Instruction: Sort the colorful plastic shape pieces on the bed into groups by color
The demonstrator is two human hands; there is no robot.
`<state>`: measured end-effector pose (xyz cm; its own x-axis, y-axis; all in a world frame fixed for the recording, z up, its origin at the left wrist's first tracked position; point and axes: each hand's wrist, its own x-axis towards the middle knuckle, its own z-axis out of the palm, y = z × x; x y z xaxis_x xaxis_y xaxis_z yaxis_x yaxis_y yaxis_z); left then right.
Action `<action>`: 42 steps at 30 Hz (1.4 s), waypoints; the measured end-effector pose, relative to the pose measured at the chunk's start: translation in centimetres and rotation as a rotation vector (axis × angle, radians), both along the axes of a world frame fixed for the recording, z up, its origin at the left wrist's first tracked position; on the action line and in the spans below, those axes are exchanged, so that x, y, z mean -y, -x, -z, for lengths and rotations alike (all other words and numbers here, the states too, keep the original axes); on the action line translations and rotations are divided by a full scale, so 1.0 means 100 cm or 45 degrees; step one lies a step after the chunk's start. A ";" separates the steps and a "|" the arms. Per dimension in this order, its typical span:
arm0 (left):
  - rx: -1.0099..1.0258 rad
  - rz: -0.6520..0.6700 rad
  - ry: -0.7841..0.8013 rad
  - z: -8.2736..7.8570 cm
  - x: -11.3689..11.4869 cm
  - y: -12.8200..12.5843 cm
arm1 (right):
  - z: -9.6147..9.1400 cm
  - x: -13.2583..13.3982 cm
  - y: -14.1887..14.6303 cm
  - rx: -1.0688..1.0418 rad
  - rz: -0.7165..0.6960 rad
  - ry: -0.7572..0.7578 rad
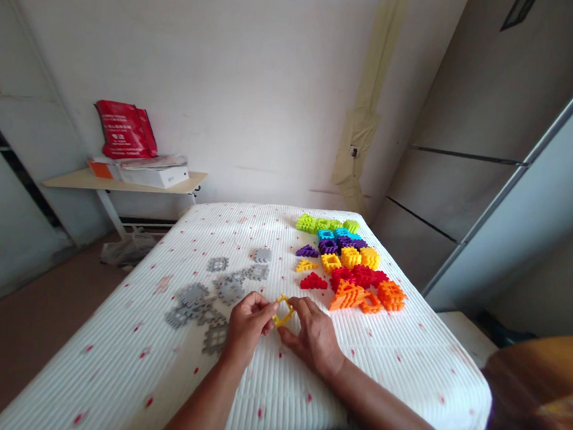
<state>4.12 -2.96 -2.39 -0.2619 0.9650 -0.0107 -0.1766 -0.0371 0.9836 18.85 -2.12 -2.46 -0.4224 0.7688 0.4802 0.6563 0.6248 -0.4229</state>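
Both of my hands pinch one small yellow square building piece [283, 310] just above the white ribbed cloth. My left hand [247, 324] grips its left side with fingers curled. My right hand [312, 334] grips its right side the same way. Several grey pieces [207, 302] lie scattered directly left of my hands. Sorted colored pieces sit beyond my right hand: orange [367, 294], red [350, 276], yellow [350, 257], purple [328, 245], blue [338, 233] and green [323, 224].
The table's white dotted cloth [118, 361] covers the whole top. A wooden side table [119, 180] at the back left carries a red bag [124, 130] and a white box [152, 173]. A grey cabinet [470, 184] stands right, a wooden chair back [536, 391] near right.
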 end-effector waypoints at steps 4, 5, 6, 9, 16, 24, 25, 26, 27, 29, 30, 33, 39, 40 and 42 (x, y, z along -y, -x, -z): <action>0.085 -0.079 -0.097 0.002 -0.001 0.004 | -0.017 -0.002 0.000 0.023 0.105 -0.041; 0.111 -0.123 -0.120 0.002 -0.002 0.005 | -0.027 -0.005 -0.003 0.046 0.153 -0.059; 0.135 -0.160 -0.137 0.002 -0.002 0.007 | -0.039 -0.011 -0.008 0.082 0.208 -0.069; 0.181 -0.203 -0.158 0.002 -0.004 0.011 | -0.078 -0.037 -0.027 0.248 0.457 -0.044; 0.128 -0.150 -0.137 -0.002 -0.001 0.011 | -0.110 -0.116 -0.053 0.696 0.775 0.318; 0.119 -0.145 -0.141 0.000 -0.002 0.010 | -0.089 -0.137 -0.048 0.794 0.758 0.450; 0.117 -0.144 -0.141 0.001 -0.003 0.010 | -0.088 -0.138 -0.048 0.798 0.757 0.456; 0.114 -0.143 -0.144 0.001 -0.003 0.010 | -0.088 -0.139 -0.048 0.802 0.757 0.462; 0.109 -0.142 -0.147 0.002 -0.003 0.011 | -0.087 -0.139 -0.048 0.805 0.758 0.468; 0.097 -0.137 -0.153 0.002 -0.002 0.011 | -0.085 -0.141 -0.048 0.810 0.763 0.476; 0.092 -0.134 -0.154 0.002 -0.002 0.011 | -0.084 -0.142 -0.048 0.812 0.765 0.479; 0.083 -0.130 -0.151 0.003 -0.003 0.012 | -0.081 -0.143 -0.049 0.813 0.769 0.481; 0.077 -0.135 -0.140 0.004 -0.005 0.013 | -0.076 -0.145 -0.048 0.819 0.769 0.476; 0.078 -0.138 -0.138 0.003 -0.004 0.013 | -0.076 -0.145 -0.048 0.820 0.769 0.475; 0.081 -0.140 -0.133 0.001 -0.003 0.013 | -0.076 -0.145 -0.048 0.824 0.769 0.472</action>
<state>2.85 -2.67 -2.51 -0.3680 0.9273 0.0683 -0.2279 -0.1612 0.9602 23.61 12.38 5.09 -0.0033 0.9997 -0.0250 0.9995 0.0041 0.0320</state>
